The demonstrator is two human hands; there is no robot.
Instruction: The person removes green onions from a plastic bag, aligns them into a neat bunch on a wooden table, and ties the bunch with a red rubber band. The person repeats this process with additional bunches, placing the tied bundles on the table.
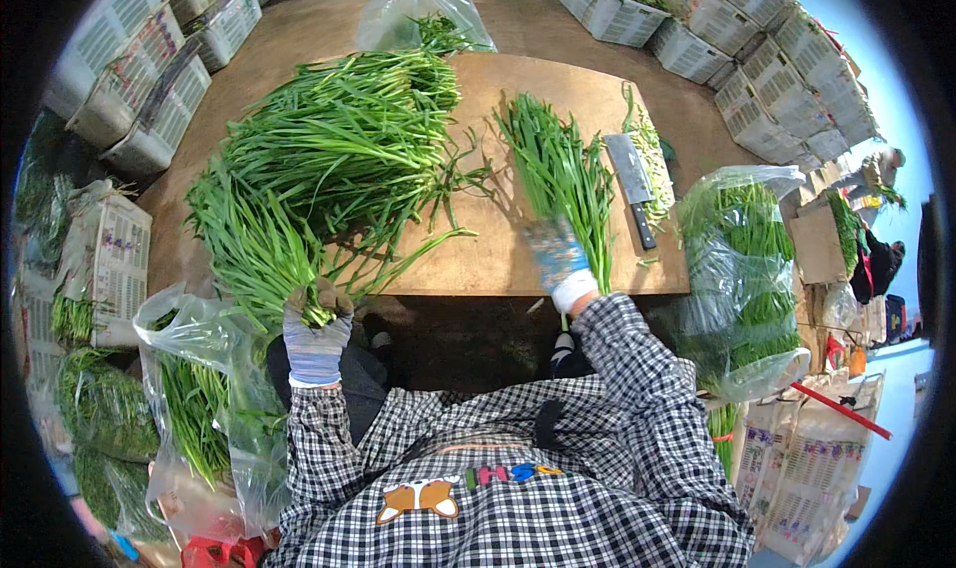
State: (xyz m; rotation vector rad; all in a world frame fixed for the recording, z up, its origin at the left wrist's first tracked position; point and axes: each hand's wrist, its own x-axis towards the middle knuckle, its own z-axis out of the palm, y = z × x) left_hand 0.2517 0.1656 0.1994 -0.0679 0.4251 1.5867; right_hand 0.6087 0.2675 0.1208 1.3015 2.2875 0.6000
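My left hand [319, 325], in a knitted work glove, grips the cut ends of a bunch of long green leaves, likely garlic chives [254, 247], at the table's near left edge. A large heap of the same greens [351, 127] lies behind it on the wooden table [485, 262]. My right hand [559, 258], gloved and blurred, is at the left side of a smaller bunch [560, 165]; whether its fingers close on any stems cannot be told. A cleaver [631, 180] with a black handle lies to the right of that bunch, beside pale trimmed stem pieces [651, 157].
A clear plastic bag of greens [747, 269] stands against the table's right side, another bag [194, 396] at lower left. A clear bag [418, 8] is at the far edge. White plastic crates [777, 83] are stacked around. Two people [885, 258] are at far right.
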